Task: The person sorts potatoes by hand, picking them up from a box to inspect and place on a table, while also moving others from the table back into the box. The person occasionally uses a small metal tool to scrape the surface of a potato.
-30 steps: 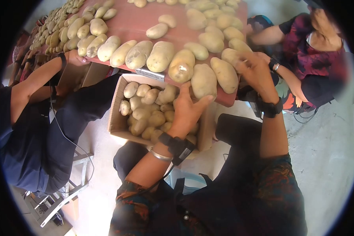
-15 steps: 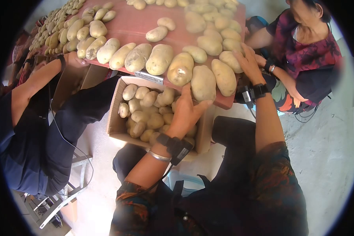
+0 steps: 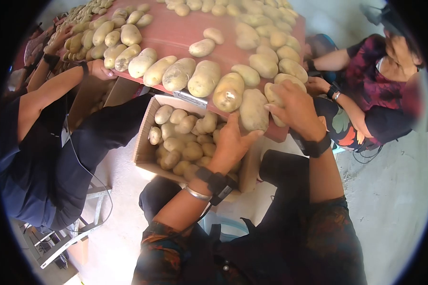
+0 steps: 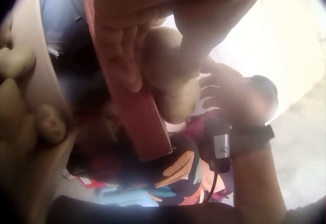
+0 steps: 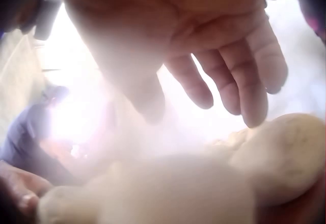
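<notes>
In the head view the left hand [image 3: 227,148] is at the table's near edge, its thumb against the bottom end of a large potato [image 3: 254,110]. The left wrist view has the left hand [image 4: 147,15] with fingers lying along the red edge and thumb beside a potato [image 4: 163,56]. Over an elongated potato [image 3: 274,95] near the table corner reaches the right hand [image 3: 296,110], fingers extended. From the right wrist the right hand [image 5: 204,35] hangs with spread fingers above a blurred potato [image 5: 175,191]; contact cannot be told.
A cardboard box [image 3: 143,137] of small potatoes [image 3: 173,145] stands below the edge. Potatoes in rows and piles lie on the red table [image 3: 169,28]. One person [image 3: 390,71] sits at the right; another's arm [image 3: 52,102] rests at the left edge.
The right hand has moved from the potato farther back down to the elongated one nearer the corner. The left hand stays by the large potato. The head view has shifted slightly.
</notes>
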`<state>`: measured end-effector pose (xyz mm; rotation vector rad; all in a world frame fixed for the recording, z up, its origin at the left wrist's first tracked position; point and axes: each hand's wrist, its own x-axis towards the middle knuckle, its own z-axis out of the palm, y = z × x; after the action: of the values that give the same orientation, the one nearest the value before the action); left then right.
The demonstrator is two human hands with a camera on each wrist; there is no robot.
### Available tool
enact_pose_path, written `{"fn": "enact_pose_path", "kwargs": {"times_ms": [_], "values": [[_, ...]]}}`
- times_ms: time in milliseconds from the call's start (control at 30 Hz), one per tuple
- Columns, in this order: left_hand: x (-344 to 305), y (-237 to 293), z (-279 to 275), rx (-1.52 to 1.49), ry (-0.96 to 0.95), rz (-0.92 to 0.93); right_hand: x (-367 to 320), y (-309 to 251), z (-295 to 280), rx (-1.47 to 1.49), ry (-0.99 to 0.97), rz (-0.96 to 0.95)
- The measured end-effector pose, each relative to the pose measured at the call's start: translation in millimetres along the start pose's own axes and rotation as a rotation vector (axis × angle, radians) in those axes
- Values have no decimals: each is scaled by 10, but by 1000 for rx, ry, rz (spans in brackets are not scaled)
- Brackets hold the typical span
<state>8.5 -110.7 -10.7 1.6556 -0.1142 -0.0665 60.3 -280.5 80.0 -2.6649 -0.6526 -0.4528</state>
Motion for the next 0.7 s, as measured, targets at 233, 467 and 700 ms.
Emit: {"fn": "enact_pose_path", "kwargs": {"times_ms": [233,467,700], "values": [[2,3,-88,23,1,63,153,-21,24,-71,-79,-83],[-97,132,-602,24,-194,-130,317,-529,73,224,108,-240],[-59,392,-1248,-174,42,-245,303,-1034,194,269,-147,-525]]}}
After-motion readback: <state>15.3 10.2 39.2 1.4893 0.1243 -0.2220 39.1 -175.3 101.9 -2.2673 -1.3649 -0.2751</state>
